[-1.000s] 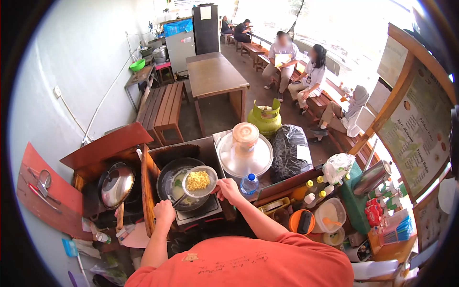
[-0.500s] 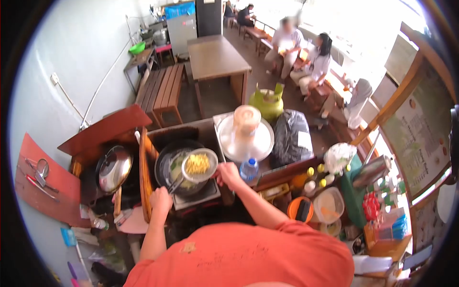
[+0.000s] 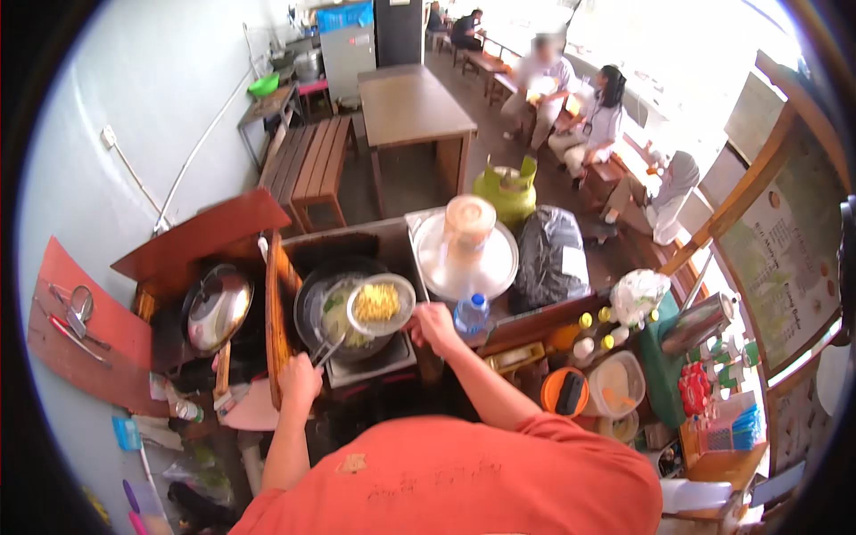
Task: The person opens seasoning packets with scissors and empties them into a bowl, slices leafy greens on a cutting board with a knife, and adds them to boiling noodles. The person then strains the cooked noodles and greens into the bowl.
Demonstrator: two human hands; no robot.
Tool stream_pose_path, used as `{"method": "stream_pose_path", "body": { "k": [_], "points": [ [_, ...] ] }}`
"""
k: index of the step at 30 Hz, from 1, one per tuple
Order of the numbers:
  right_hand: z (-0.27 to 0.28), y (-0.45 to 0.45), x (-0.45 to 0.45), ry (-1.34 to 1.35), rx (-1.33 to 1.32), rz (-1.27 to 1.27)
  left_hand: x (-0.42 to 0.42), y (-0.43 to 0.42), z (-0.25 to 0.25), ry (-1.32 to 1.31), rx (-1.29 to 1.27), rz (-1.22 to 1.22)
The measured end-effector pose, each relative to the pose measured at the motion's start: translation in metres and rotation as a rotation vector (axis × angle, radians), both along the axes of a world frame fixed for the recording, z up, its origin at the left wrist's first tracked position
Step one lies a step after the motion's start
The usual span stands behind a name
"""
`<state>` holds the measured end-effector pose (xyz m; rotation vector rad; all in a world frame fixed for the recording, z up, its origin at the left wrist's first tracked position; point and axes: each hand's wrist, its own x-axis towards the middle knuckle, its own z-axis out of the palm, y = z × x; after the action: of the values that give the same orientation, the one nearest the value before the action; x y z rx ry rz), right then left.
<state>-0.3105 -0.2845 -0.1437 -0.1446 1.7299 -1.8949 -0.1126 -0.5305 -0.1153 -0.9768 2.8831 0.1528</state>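
Observation:
My right hand is closed round the handle of a round strainer heaped with yellow noodles. It is held over the right part of a dark wok on the stove. Pale liquid and some green leaves show in the wok. My left hand, closed, grips a metal utensil that reaches into the wok below the strainer; whether it is tongs or a spatula I cannot tell. A blue-capped water bottle stands just beyond my right hand.
A lidded pan sits left of a wooden divider. Behind the stove are a large metal lid with a tub on it, a black plastic bag and a green gas cylinder. Bottles and containers fill the right; people sit farther back.
The view has shifted slightly. The strainer stays over the wok, nearly unmoved, and both hands keep their grip.

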Motion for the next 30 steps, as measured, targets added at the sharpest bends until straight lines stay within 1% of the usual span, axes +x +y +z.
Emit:
{"method": "stream_pose_path", "body": {
  "k": [1,3,8,11,13,17,21,22,23,24,30],
  "points": [
    [0.013,0.005,0.004,0.074,0.054,0.077,0.002,0.007,0.015,0.022,0.024,0.002],
    [-0.001,-0.002,0.004,0.008,-0.036,-0.012,0.006,0.005,0.013,0.002,0.045,0.009],
    [-0.004,-0.003,0.011,-0.003,-0.053,-0.028,0.027,0.001,-0.021,0.087,0.032,-0.008],
    [-0.002,-0.004,0.015,0.004,-0.016,-0.043,0.031,0.005,-0.024,0.153,0.075,0.011],
    [0.001,-0.004,0.019,-0.008,-0.035,-0.054,0.034,0.003,-0.033,0.188,0.054,0.001],
    [0.0,-0.007,0.022,-0.021,-0.035,-0.078,0.039,0.004,-0.04,0.203,0.033,-0.005],
    [-0.005,-0.008,0.025,-0.033,-0.033,-0.086,0.051,0.003,-0.048,0.148,0.067,-0.008],
    [-0.007,-0.007,0.027,-0.033,-0.093,-0.094,0.053,0.003,-0.049,0.161,0.058,-0.01],
    [-0.006,-0.009,0.028,-0.037,-0.096,-0.106,0.046,0.002,-0.049,0.193,0.049,-0.016],
    [-0.006,-0.009,0.029,-0.04,-0.094,-0.105,0.046,0.003,-0.048,0.187,0.095,0.016],
    [-0.007,-0.009,0.033,-0.041,-0.087,-0.112,0.045,0.002,-0.045,0.179,0.098,0.022]
  ]
}}
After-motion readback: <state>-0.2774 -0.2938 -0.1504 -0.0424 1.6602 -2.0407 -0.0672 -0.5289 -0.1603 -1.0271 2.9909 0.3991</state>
